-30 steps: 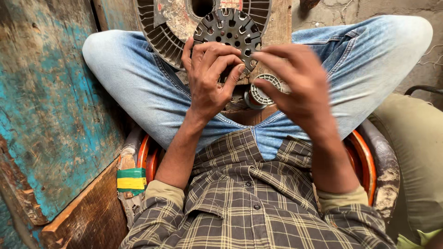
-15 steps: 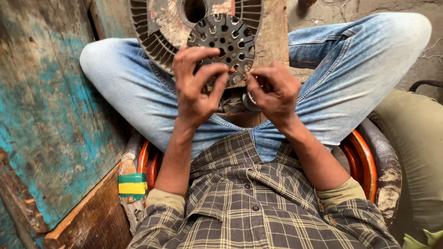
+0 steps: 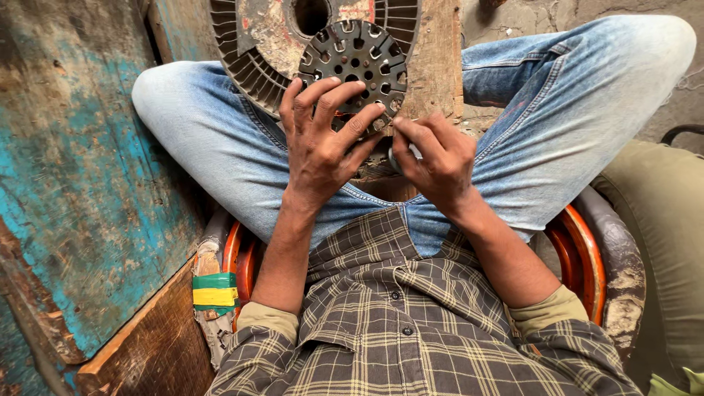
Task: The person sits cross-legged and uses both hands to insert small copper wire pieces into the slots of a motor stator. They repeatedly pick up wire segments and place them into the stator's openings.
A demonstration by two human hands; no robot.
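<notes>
Since a half second earlier, the right hand [image 3: 438,163] has drawn in closer to the left hand [image 3: 326,139], and both now meet at the lower edge of a dark perforated metal disc [image 3: 357,60].

The left hand's fingers [image 3: 323,95] are spread and curled over the disc's lower rim, grasping it from the front. The right hand's fingers are pinched tight around a small pale metal part [image 3: 411,152], most of it hidden by the knuckles, so its shape cannot be made out. Whether that part touches the disc is hidden behind the two hands.

The disc stands above the person's lap, in front of a larger rusted round finned housing [image 3: 253,44] whose top is cut off by the frame edge. Behind it rises a worn wooden board [image 3: 436,66]. The person sits cross-legged in blue jeans [image 3: 579,125] and a plaid shirt [image 3: 411,330], on an orange-rimmed seat [image 3: 587,257] that the body largely covers. A peeling turquoise wooden panel [image 3: 73,183] fills the left side, with a green-and-yellow taped piece [image 3: 215,292] at its foot.
</notes>
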